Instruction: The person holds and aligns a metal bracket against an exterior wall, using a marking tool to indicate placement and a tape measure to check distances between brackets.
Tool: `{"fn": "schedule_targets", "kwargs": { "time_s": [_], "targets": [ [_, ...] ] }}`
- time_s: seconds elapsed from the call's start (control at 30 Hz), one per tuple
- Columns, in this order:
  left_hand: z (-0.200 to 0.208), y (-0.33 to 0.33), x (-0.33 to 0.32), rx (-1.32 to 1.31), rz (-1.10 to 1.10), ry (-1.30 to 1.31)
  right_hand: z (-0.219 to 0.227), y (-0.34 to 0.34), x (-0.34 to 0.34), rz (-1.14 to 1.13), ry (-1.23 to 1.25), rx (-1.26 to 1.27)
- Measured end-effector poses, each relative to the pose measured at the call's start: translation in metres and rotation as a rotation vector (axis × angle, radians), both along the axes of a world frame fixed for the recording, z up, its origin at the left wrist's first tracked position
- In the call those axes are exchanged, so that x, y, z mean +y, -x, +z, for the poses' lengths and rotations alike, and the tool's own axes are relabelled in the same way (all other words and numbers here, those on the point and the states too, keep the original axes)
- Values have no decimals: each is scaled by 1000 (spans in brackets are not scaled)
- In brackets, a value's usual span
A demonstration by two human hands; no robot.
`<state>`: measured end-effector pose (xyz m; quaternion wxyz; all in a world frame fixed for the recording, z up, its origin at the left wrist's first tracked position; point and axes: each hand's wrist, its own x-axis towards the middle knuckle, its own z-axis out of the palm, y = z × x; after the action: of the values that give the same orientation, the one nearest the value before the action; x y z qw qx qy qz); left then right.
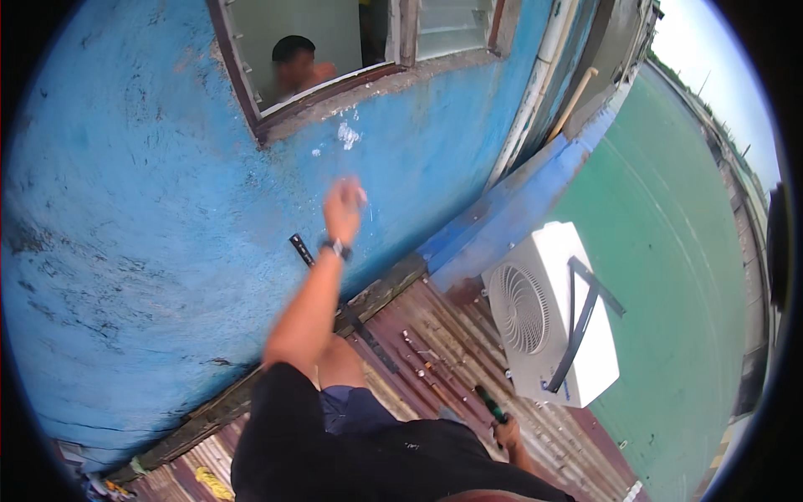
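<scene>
The left hand [345, 205] is raised against the blue wall [150, 209], just below the window [335, 50]. Its fingers are curled together, and something small and pale shows at the fingertips, but it is too blurred to tell what it is or whether it is gripped. A dark watch [336, 248] sits on that wrist. Beside the forearm, a thin black strip [303, 249] lies slanted along the wall.

The right hand [505, 435] is low, near the lower edge of the picture, with its fingers clamped around the dark handle of a tool [491, 405] that points up toward the AC unit [552, 314]. The white unit, with its round fan grille, stands on the rusty corrugated roof [435, 343], just beside the tool's tip. A black bracket [581, 322] lies across the unit's top.

Behind the window a person [297, 67] is inside the room. A green surface [669, 276] spreads out well below to the right.
</scene>
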<state>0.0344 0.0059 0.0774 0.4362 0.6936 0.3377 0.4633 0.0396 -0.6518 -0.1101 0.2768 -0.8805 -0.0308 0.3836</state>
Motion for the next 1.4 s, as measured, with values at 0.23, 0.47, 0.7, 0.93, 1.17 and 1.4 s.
{"fn": "schedule_targets", "kwargs": {
  "time_s": [0.23, 0.47, 0.7, 0.93, 1.17, 1.4],
  "targets": [
    [-252, 73, -202, -385, -51, 1417, 64, -10, 91, 37, -544, 87],
    [-188, 11, -222, -382, -50, 1423, 102, -14, 78, 288, -605, -187],
    [-166, 12, -244, -300, -146, 1361, 105, -12, 73, 333, -637, -323],
    [-168, 12, -246, -214, -43, 1263, 111, -30, 57, 348, -592, -173],
    [-185, 25, -240, -368, -198, 1238, 135, -17, 86, 323, -642, -196],
    [-207, 41, -243, -299, -235, 1260, 110, -14, 83, 383, -671, -294]
  ]
}}
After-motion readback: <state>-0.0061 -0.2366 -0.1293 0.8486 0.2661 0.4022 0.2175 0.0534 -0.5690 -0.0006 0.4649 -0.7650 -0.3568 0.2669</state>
